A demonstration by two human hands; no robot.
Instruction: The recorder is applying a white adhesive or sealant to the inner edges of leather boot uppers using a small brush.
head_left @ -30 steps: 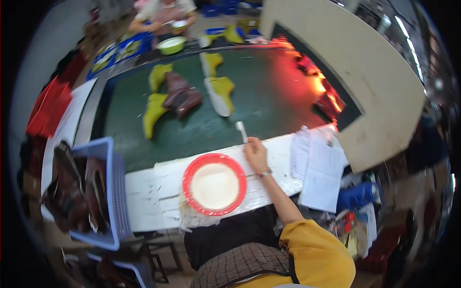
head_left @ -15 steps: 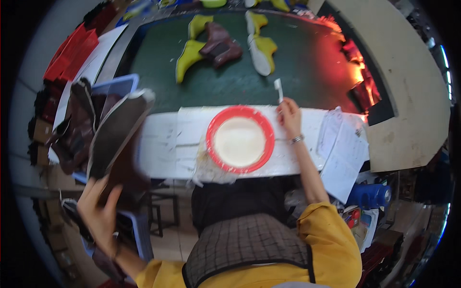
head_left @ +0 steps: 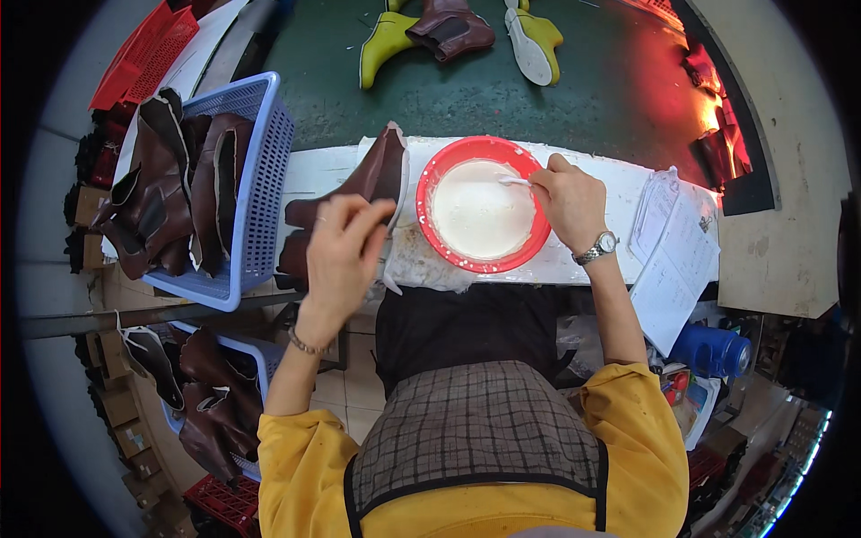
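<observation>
A brown leather boot upper (head_left: 384, 169) lies on the white board left of a red bowl (head_left: 534, 249), its pale edge facing the bowl. Just over it is my left hand (head_left: 339, 255), slightly blurred, with its bent fingers apart and part of the leather hidden behind them. My right hand (head_left: 572, 204) pinches a small white brush (head_left: 515, 181) at the bowl's right rim. The brush's far end reaches down to the creamy white liquid (head_left: 480, 211) filling the bowl.
A blue basket (head_left: 260, 170) of brown uppers stands left, above another blue basket (head_left: 269, 359). Yellow-green boots (head_left: 386, 54) and a brown boot (head_left: 453, 31) rest on the green surface. Papers (head_left: 668, 251) lie right, near a glowing red light (head_left: 708, 117). A blue jug (head_left: 713, 350) sits lower right.
My left hand has come right from the basket, and the upper it carried now lies on the board. My right hand has lowered the brush from above the board's far edge into the bowl.
</observation>
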